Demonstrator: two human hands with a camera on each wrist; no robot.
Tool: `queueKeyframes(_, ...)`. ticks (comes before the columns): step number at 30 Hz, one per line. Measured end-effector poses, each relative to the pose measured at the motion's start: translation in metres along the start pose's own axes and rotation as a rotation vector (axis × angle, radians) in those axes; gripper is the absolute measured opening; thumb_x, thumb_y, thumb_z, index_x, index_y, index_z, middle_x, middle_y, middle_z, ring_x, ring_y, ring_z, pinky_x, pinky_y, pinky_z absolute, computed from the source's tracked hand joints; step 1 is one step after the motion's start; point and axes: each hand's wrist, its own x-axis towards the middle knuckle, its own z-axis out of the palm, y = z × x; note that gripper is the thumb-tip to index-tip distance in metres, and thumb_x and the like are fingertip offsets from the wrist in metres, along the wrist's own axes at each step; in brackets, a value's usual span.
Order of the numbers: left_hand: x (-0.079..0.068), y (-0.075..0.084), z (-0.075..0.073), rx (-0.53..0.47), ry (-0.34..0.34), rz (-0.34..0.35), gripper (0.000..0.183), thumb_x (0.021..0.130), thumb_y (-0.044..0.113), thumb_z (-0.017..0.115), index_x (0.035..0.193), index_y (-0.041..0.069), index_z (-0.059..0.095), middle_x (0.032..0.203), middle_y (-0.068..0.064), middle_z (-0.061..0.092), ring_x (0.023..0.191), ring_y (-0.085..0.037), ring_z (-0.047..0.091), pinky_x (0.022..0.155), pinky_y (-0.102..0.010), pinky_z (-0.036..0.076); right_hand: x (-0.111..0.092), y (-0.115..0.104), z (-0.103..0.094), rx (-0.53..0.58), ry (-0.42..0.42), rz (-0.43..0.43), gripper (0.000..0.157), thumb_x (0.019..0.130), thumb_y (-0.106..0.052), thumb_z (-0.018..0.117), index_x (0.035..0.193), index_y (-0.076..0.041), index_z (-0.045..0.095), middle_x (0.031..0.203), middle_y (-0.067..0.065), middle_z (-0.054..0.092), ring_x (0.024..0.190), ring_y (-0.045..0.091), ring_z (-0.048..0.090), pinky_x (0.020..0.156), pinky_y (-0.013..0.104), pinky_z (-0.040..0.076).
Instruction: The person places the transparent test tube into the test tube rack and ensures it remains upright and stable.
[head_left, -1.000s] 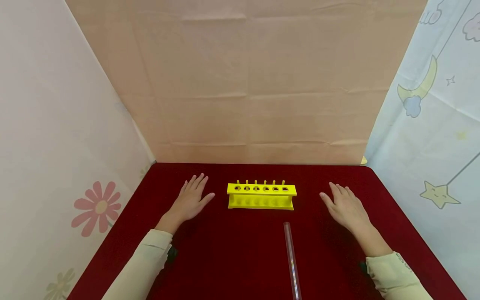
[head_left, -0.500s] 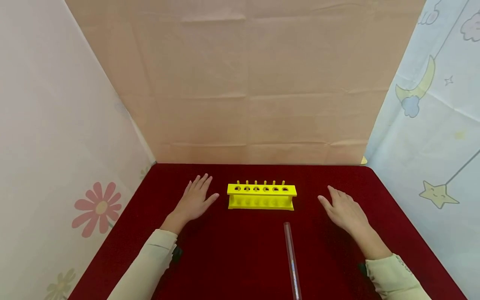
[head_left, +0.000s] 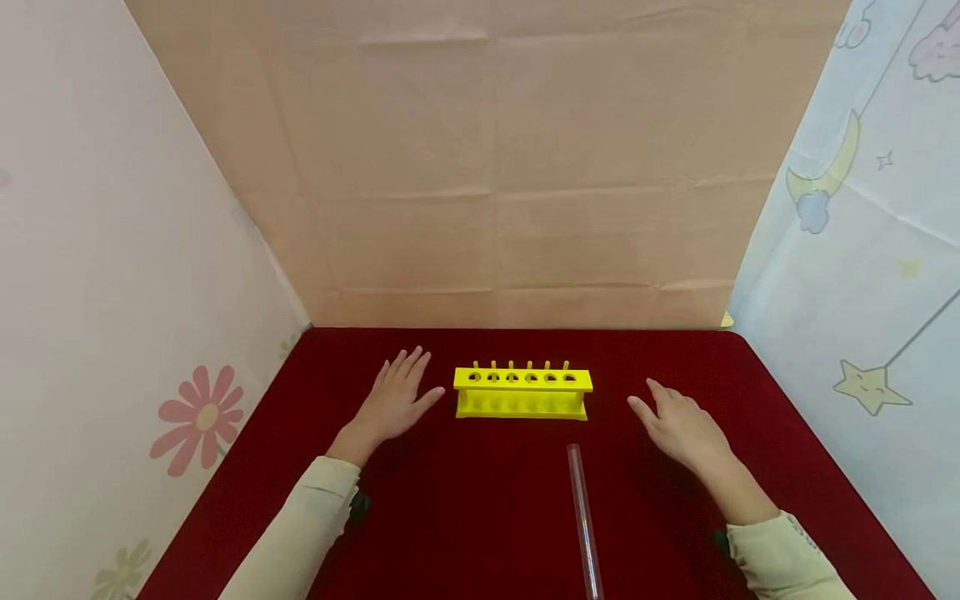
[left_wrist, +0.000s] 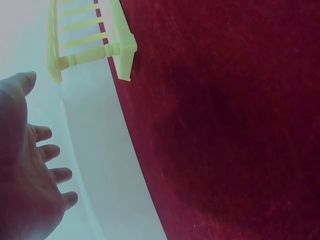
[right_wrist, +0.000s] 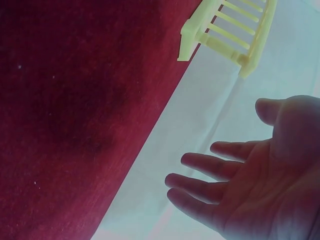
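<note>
A yellow test tube rack [head_left: 522, 380] with a row of round holes and upright pegs behind them stands near the back middle of the table. Left of it, my left hand [head_left: 392, 402] hovers with fingers extended and thumb toward the rack, holding nothing. To the rack's right, my right hand [head_left: 684, 427] is likewise spread and free of any object. Between the right hand and the table's middle lies a long clear tube [head_left: 583, 518], its near end cut off by the frame. Both wrist views show the rack [left_wrist: 92, 55] apart from the fingers [right_wrist: 205, 167].
The table [head_left: 465, 508] has a dark red cloth. A tan sheet [head_left: 487, 167] hangs behind it. Pale printed curtains enclose the left side [head_left: 112, 250] and the right side [head_left: 862, 275].
My left hand has drifted slightly right, toward the rack. My right hand has shifted a little left and nearer to me. Rack and tube stay where they were.
</note>
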Motion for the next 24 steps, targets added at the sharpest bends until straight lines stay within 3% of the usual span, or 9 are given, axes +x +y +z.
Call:
queueKeyframes(16, 0.006, 0.010, 0.005, -0.011, -0.029, 0.000, 0.078, 0.104, 0.058, 0.043, 0.162, 0.010, 0.023, 0.169, -0.011, 0.019, 0.156, -0.036, 0.013, 0.125, -0.057, 0.008, -0.004, -0.009, 0.006, 0.030, 0.014, -0.029, 0.067, 0.107, -0.041, 0.046, 0.141, 0.017, 0.043, 0.138, 0.042, 0.047, 0.127, 0.059, 0.044, 0.105, 0.068, 0.037)
queueKeyframes(24, 0.010, 0.014, 0.008, -0.003, -0.014, 0.008, 0.079, 0.103, 0.060, 0.044, 0.162, 0.011, 0.025, 0.168, -0.012, 0.022, 0.155, -0.036, 0.016, 0.124, -0.058, 0.012, -0.007, -0.013, 0.009, 0.035, -0.005, -0.008, 0.065, 0.107, -0.038, 0.048, 0.142, 0.016, 0.043, 0.139, 0.042, 0.047, 0.126, 0.058, 0.045, 0.105, 0.069, 0.038)
